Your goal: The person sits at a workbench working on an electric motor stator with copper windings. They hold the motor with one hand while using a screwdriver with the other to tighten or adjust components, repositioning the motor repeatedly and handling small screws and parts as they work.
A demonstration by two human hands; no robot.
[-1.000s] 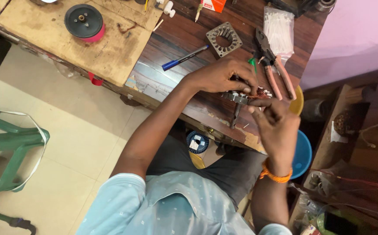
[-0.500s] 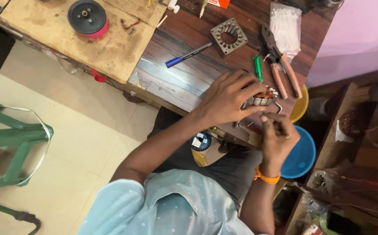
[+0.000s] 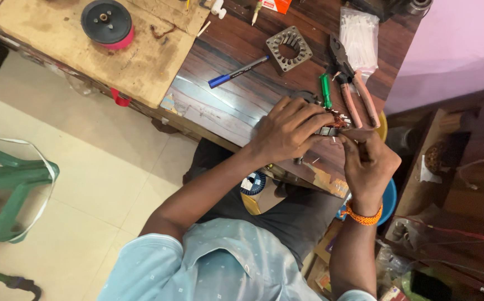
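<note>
**Both hands closed on a small wound part at the surface's near edge**

The fingers [image 3: 309,120] of the left hand [image 3: 286,134] curl over a small metal part with copper windings [image 3: 335,124], clamping it from the left. The right hand [image 3: 367,161] pinches at its right end from below. The part lies between both hands, over the dark wooden surface [image 3: 225,95]. Just beyond it lie a green-handled screwdriver [image 3: 325,92] and pink-handled pliers [image 3: 353,92].

A dark wood counter [image 3: 236,106] runs across the top. Left of it lies pale tiled floor [image 3: 103,184] with a green stool [image 3: 8,178]; right of it, a pink wall [image 3: 453,44].
</note>
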